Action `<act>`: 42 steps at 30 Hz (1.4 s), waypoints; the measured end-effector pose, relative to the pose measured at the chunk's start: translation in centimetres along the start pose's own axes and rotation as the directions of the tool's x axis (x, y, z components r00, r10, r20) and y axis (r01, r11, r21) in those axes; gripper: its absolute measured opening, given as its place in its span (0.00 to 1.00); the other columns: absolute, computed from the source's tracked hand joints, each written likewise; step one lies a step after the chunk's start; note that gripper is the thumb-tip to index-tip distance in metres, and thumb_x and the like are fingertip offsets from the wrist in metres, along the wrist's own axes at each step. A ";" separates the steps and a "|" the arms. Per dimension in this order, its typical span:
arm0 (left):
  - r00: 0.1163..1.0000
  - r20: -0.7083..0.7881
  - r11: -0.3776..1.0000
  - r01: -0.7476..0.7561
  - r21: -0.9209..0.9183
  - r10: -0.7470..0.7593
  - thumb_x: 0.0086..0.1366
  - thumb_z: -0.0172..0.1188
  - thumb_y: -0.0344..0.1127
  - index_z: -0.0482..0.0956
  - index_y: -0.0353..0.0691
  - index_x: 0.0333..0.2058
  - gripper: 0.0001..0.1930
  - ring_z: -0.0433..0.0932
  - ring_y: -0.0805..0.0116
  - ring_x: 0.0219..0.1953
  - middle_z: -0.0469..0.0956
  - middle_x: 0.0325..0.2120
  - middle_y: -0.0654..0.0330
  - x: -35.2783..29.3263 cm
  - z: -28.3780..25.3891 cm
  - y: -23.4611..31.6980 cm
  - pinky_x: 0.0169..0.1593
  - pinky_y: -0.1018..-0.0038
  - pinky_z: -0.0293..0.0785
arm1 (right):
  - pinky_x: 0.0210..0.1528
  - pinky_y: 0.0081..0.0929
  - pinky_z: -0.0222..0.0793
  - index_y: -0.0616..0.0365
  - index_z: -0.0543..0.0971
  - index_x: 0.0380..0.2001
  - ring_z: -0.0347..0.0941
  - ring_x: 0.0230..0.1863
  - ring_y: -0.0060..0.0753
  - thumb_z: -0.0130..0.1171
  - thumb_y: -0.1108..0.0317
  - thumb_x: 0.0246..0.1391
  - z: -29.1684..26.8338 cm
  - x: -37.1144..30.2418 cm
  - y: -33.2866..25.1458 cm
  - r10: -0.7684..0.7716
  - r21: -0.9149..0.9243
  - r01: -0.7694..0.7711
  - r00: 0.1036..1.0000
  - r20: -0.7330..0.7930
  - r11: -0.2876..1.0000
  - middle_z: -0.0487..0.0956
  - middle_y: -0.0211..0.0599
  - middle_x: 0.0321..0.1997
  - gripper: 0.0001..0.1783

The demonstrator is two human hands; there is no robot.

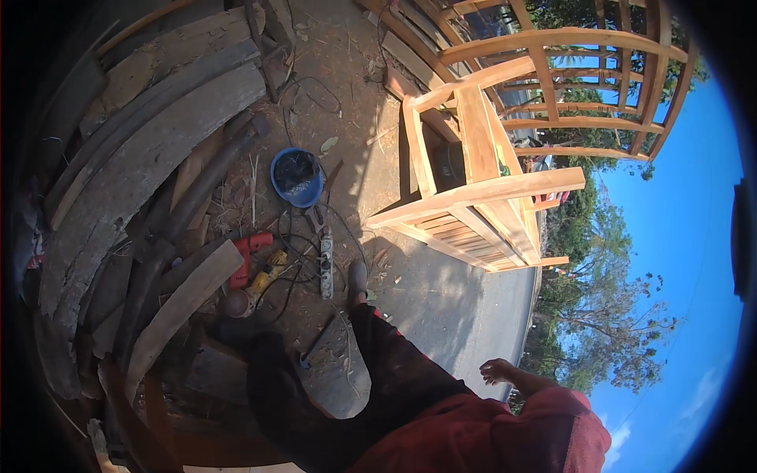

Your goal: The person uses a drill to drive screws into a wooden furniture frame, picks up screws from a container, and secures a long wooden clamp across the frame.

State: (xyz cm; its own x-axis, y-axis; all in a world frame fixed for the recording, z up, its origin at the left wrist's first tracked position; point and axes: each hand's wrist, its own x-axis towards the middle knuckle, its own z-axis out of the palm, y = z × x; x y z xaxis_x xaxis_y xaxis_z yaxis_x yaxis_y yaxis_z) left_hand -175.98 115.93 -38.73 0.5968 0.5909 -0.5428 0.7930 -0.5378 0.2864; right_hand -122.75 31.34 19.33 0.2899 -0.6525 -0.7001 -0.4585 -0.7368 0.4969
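My right hand (497,370) hangs free at the right, its fingers loosely bent and apart, with nothing visible in it. My left hand is out of the picture. In front of my feet lie a yellow angle grinder (270,272) with a round disc and a red power drill (248,251). A white power strip (326,272) with cords rests beside them. Above it stands a blue basin (316,189) holding something dark. A pale wooden bench frame (481,193) with slats stands across from me, apart from my hand.
Weathered planks and beams (150,158) are heaped along the left. A cut board (185,315) juts toward the grinder. Loose cords (347,229) snake over the dirt near my foot (358,277). A wooden lattice frame (568,79) rises at the upper right, beside a paved strip (481,315).
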 end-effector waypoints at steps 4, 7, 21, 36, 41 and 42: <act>0.989 -0.086 0.949 0.143 0.280 -0.124 0.67 0.57 0.41 0.74 0.36 0.46 0.15 0.81 0.40 0.39 0.76 0.40 0.43 -0.5 0.9 2.4 0.39 0.48 0.78 | 0.37 0.34 0.82 0.53 0.77 0.57 0.84 0.36 0.34 0.57 0.59 0.63 -0.1 -0.1 -1.5 -0.031 -0.035 0.031 0.999 0.009 0.999 0.83 0.41 0.41 0.21; 0.931 -0.192 0.903 0.352 0.245 -0.311 0.71 0.51 0.39 0.60 0.37 0.63 0.25 0.82 0.45 0.41 0.74 0.45 0.45 -0.6 -0.1 3.6 0.40 0.52 0.82 | 0.36 0.32 0.81 0.54 0.77 0.57 0.84 0.36 0.34 0.56 0.59 0.64 0.2 0.1 -3.0 -0.172 0.207 0.147 0.980 0.104 0.967 0.83 0.41 0.41 0.21; 0.995 -0.013 0.970 0.096 0.225 -0.095 0.64 0.57 0.43 0.77 0.36 0.52 0.22 0.78 0.48 0.51 0.77 0.50 0.44 -14.8 -4.0 36.3 0.52 0.56 0.77 | 0.60 0.38 0.70 0.45 0.84 0.49 0.79 0.53 0.40 0.57 0.51 0.62 -4.2 13.2 15.6 -0.765 -0.359 0.760 0.622 0.165 0.541 0.84 0.35 0.52 0.18; 0.913 -0.117 0.820 -0.287 0.496 0.391 0.61 0.55 0.42 0.82 0.47 0.23 0.12 0.84 0.48 0.32 0.81 0.24 0.53 -36.8 -5.5 79.0 0.35 0.52 0.81 | 0.55 0.39 0.77 0.48 0.80 0.51 0.76 0.58 0.44 0.67 0.59 0.49 -17.6 43.1 21.5 -0.900 -0.436 0.794 0.425 -0.102 0.424 0.79 0.36 0.57 0.23; 0.915 -0.246 0.927 -0.355 -0.118 0.319 0.65 0.60 0.41 0.78 0.35 0.49 0.18 0.80 0.45 0.46 0.80 0.45 0.46 -32.4 -19.7 110.8 0.50 0.56 0.75 | 0.63 0.38 0.71 0.44 0.81 0.49 0.71 0.63 0.44 0.68 0.54 0.47 -19.5 44.8 25.5 -0.872 -0.540 0.765 0.477 0.108 0.351 0.75 0.34 0.63 0.24; 0.782 -0.446 0.822 -0.547 -0.156 0.436 0.67 0.60 0.42 0.77 0.33 0.51 0.20 0.79 0.45 0.47 0.79 0.45 0.44 -32.2 -21.8 117.0 0.51 0.56 0.75 | 0.63 0.37 0.71 0.43 0.81 0.50 0.71 0.63 0.44 0.67 0.53 0.47 -20.6 45.6 25.6 -0.874 -0.547 0.763 0.474 0.111 0.344 0.75 0.35 0.63 0.24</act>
State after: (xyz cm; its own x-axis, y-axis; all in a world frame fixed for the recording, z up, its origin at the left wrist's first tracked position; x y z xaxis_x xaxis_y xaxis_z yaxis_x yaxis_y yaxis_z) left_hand -99.73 47.03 29.47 0.8668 0.4959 0.0529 0.3445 -0.6721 0.6554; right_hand -104.03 -20.92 10.71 0.4443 0.3542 -0.8229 0.5225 -0.8486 -0.0831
